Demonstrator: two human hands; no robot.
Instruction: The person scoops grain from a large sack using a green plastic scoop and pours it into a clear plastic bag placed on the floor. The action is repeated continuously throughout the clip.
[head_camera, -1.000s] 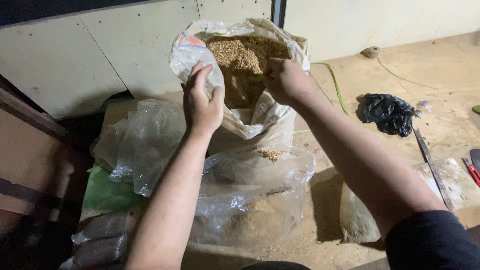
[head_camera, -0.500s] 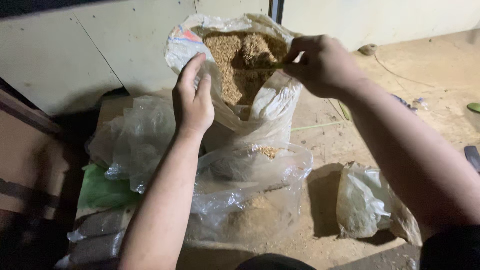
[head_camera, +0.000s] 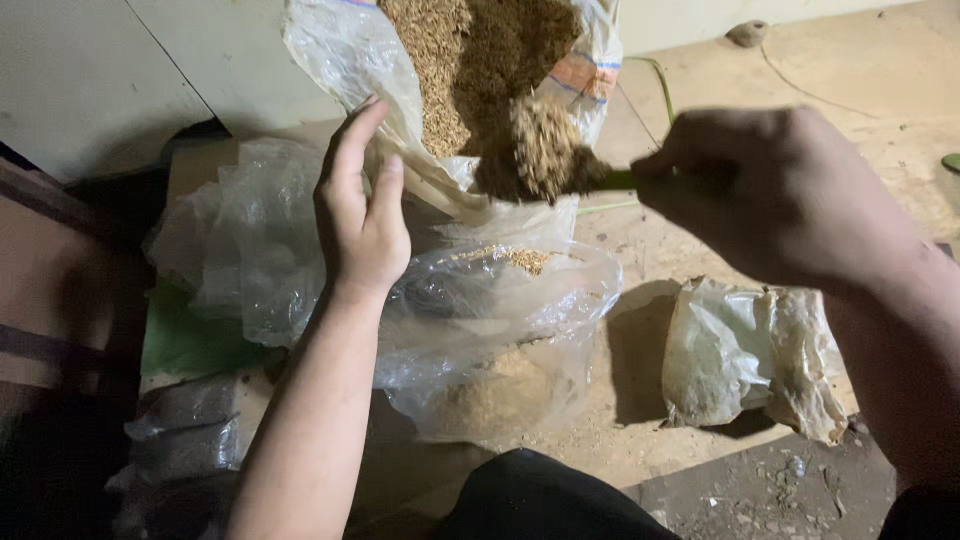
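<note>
Left hand (head_camera: 362, 232) fingers pinched soft, floppy sack (head_camera: 400, 120) rim. Right hand (head_camera: 790, 190) fingers closed round green scoop (head_camera: 545, 150), loose grain heaped just past fingertips.

Pale panelled wall (head_camera: 120, 70) running along the back, w/ dark gap below. Dusty tan floor (head_camera: 850, 80) lying lit at right; left side sitting in shadow.
</note>
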